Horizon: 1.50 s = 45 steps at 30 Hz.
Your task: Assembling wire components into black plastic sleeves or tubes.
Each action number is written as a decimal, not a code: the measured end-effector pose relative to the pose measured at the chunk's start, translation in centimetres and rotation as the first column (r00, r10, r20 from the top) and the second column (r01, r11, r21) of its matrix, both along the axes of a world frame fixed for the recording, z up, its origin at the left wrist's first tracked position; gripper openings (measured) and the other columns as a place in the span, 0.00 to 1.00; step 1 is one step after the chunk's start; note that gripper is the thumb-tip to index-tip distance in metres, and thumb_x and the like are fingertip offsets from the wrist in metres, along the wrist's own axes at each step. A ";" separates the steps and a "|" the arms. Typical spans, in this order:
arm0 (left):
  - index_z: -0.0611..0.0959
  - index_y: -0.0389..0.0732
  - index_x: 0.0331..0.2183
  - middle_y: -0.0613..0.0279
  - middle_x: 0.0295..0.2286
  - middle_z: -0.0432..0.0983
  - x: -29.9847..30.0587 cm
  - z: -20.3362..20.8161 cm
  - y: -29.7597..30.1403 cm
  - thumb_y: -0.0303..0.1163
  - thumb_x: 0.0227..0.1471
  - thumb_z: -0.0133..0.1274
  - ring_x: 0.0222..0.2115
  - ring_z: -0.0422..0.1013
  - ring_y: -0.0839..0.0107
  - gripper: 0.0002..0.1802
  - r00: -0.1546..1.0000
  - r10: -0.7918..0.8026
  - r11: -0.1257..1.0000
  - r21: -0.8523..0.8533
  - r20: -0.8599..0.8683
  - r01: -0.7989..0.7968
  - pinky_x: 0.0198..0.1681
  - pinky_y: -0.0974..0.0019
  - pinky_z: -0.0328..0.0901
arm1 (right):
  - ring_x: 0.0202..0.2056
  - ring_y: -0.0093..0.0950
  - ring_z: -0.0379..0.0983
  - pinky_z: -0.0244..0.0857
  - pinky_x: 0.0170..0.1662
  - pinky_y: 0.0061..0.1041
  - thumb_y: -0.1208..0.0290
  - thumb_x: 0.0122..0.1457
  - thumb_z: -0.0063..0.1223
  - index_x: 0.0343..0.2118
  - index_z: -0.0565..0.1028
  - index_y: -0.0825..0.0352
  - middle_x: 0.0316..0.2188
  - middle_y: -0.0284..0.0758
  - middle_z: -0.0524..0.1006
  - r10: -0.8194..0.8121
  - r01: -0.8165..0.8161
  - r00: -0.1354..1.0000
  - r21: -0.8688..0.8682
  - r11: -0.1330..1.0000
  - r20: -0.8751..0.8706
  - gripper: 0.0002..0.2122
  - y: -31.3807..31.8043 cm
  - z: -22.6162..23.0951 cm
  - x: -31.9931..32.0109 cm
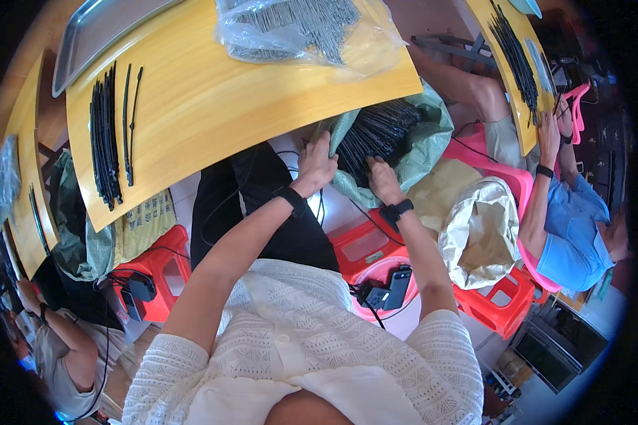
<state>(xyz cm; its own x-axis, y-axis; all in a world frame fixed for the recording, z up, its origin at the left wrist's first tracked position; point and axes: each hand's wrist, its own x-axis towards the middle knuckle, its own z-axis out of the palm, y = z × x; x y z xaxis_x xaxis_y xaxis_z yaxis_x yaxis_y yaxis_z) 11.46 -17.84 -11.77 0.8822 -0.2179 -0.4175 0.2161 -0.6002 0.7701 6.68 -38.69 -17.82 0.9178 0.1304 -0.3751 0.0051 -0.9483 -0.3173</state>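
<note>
A green woven sack [436,117] hangs open by the table edge, in front of me to the right. It is full of thin black rods [379,131], bunched together lengthwise. My left hand [317,164] is closed on the sack's near left rim. Inside the mouth, my right hand [385,180] has its fingers curled at the near ends of the rods; how many it grips is hidden. On the table's left lies a row of similar black rods [105,138], with two separate rods [130,127] beside it.
A clear plastic bag of thin grey wires [297,28] lies on the yellow table [212,92], near a metal tray [103,32]. Red stools [170,265] stand around me; one holds a phone [398,287] and cables. Co-workers [574,219] sit on both sides. An open cream sack [478,230] stands right.
</note>
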 end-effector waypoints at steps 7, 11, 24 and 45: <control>0.66 0.35 0.40 0.42 0.35 0.71 0.1 -0.1 0.6 0.30 0.42 0.53 0.38 0.67 0.45 0.22 0.999 -0.033 0.999 0.002 -0.041 0.033 0.41 0.51 0.62 | 0.38 0.44 0.69 0.65 0.40 0.38 0.76 0.44 0.54 0.42 0.69 0.65 0.36 0.47 0.71 -0.174 0.178 0.984 -0.121 0.977 0.043 0.19 1.5 4.2 0.1; 0.71 0.32 0.35 0.43 0.34 0.73 0.0 -0.2 0.4 0.32 0.42 0.53 0.37 0.69 0.48 0.18 0.999 0.037 0.998 0.044 0.018 -0.038 0.40 0.52 0.64 | 0.32 0.42 0.71 0.65 0.33 0.39 0.68 0.49 0.51 0.28 0.73 0.68 0.26 0.46 0.73 -0.078 0.078 0.997 0.008 0.997 0.021 0.08 1.7 5.7 -1.6; 0.74 0.29 0.19 0.56 0.16 0.72 -0.6 -0.5 -0.5 0.29 0.47 0.42 0.13 0.70 0.69 0.14 0.849 -0.174 0.961 -0.275 -0.499 0.036 0.16 0.68 0.66 | 0.33 0.43 0.71 0.64 0.37 0.40 0.64 0.53 0.40 0.23 0.75 0.68 0.29 0.48 0.74 0.179 -0.181 0.979 -0.016 0.983 -0.094 0.14 -2.3 3.6 -4.8; 0.74 0.29 0.21 0.56 0.16 0.72 -0.3 -0.8 0.1 0.36 0.51 0.46 0.14 0.70 0.70 0.18 0.854 -0.191 0.967 -0.242 -0.484 0.079 0.17 0.70 0.66 | 0.34 0.41 0.71 0.64 0.39 0.34 0.70 0.44 0.41 0.27 0.77 0.68 0.30 0.46 0.75 0.362 -0.428 0.803 -0.035 0.903 -0.474 0.12 -3.3 0.5 -0.5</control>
<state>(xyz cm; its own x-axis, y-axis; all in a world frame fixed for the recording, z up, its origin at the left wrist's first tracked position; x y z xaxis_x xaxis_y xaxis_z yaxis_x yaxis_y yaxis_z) 11.20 -17.69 -12.59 0.5212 -0.4495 -0.7254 0.5332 -0.4922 0.6881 6.18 -42.01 -17.34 0.5248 0.3632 -0.7698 0.2780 -0.9280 -0.2482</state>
